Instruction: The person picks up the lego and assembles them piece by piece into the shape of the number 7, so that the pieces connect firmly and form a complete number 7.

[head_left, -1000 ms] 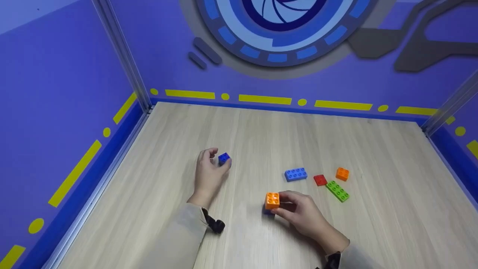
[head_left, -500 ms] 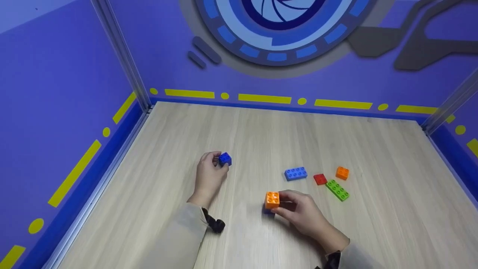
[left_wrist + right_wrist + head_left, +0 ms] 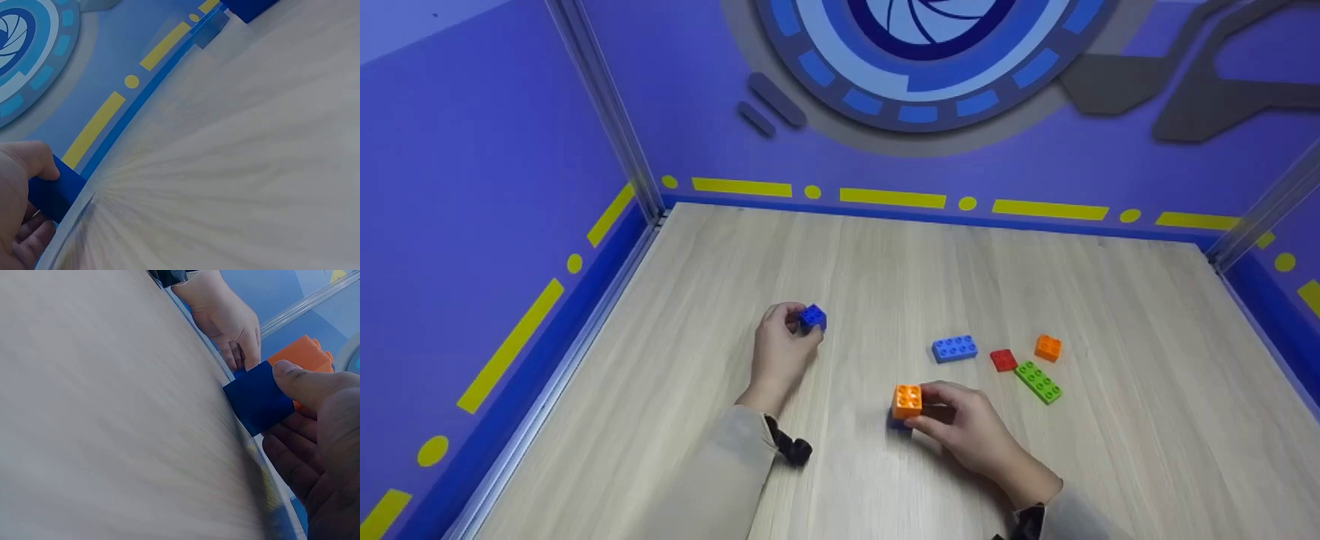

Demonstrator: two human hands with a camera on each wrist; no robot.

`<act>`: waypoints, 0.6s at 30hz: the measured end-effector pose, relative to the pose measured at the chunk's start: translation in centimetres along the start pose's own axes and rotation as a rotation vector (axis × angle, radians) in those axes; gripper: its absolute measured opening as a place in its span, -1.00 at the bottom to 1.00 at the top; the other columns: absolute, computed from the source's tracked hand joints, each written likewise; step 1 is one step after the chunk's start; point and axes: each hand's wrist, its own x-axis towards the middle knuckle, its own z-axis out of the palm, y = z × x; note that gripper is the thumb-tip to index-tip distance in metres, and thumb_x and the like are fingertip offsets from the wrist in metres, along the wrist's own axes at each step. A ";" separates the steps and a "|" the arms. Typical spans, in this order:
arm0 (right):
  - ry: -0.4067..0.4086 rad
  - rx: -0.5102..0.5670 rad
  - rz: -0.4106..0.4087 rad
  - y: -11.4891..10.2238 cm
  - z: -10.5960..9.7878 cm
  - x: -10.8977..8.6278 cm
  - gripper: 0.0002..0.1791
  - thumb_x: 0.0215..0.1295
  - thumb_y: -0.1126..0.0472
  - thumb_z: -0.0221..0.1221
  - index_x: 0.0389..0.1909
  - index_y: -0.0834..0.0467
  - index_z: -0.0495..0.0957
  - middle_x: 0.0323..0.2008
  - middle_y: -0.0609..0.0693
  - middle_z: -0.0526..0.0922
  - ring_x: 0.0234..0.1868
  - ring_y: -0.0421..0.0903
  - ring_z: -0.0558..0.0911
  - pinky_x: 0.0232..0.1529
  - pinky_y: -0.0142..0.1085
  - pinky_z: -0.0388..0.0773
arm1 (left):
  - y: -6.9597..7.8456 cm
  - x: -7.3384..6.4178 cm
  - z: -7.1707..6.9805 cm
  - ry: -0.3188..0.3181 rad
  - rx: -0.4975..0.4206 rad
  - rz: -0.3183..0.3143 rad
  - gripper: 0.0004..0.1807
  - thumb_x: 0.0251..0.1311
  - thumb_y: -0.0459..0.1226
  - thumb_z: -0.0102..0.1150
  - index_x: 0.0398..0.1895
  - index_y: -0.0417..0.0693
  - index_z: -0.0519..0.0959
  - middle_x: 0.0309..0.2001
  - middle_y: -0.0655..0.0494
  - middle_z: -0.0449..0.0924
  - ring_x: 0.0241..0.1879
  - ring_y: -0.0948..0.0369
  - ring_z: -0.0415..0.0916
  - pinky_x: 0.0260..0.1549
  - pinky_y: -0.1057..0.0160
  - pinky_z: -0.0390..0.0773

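In the left hand (image 3: 781,346), a small dark blue block (image 3: 812,317) is pinched between thumb and fingers above the left-hand part of the wooden table (image 3: 877,277), its studs turned up. In the right hand (image 3: 971,427), nearer the wearer, a stack is gripped: an orange block (image 3: 907,401) is set on a blue block (image 3: 256,402), and the thumb is laid across the place where the two meet. Most of that lower block is covered by the orange one in the head view, and whether the stack is rested on the table or raised cannot be told. The two hands are kept well apart. Just beyond the right hand, loose pieces are scattered: a light blue brick (image 3: 955,349), a flat red piece (image 3: 1003,360), a long green brick (image 3: 1038,382) and a second orange piece (image 3: 1048,347). The green brick is laid slantwise, one end right by the red piece; whether they are touched together cannot be made out. From the stack, the red, green and second orange pieces are blocked off by the right hand's fingers and knuckles. The table is bounded at the back by a purple-blue wall (image 3: 885,165) marked with yellow dashes.
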 end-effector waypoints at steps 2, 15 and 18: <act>0.002 -0.004 0.010 0.0 0.0 0.0 -0.57 0.40 0.10 0.57 0.22 0.11 0.77 0.13 0.00 0.88 0.15 -0.04 0.86 0.24 -0.18 0.82 | 0.1 0.0 0.0 0.000 -0.012 0.009 -0.54 0.34 -0.31 0.51 0.25 -0.24 0.66 0.23 -0.10 0.68 0.17 -0.04 0.73 0.27 -0.01 0.76; -0.013 0.001 0.050 0.0 0.1 0.1 -0.56 0.40 0.07 0.57 0.23 0.06 0.77 0.15 -0.02 0.87 0.18 -0.03 0.85 0.29 -0.12 0.80 | 0.2 -0.3 0.1 -0.014 -0.055 0.046 -0.55 0.27 -0.36 0.55 0.22 -0.19 0.67 0.18 -0.06 0.70 0.13 0.00 0.71 0.26 0.00 0.76; -0.013 0.009 0.051 0.0 0.0 0.1 -0.56 0.40 0.07 0.57 0.23 0.06 0.77 0.16 0.00 0.87 0.19 -0.02 0.85 0.29 -0.12 0.79 | 0.2 -0.3 0.1 -0.021 -0.072 0.050 -0.55 0.27 -0.36 0.55 0.21 -0.17 0.69 0.18 -0.05 0.72 0.12 0.01 0.72 0.23 0.00 0.77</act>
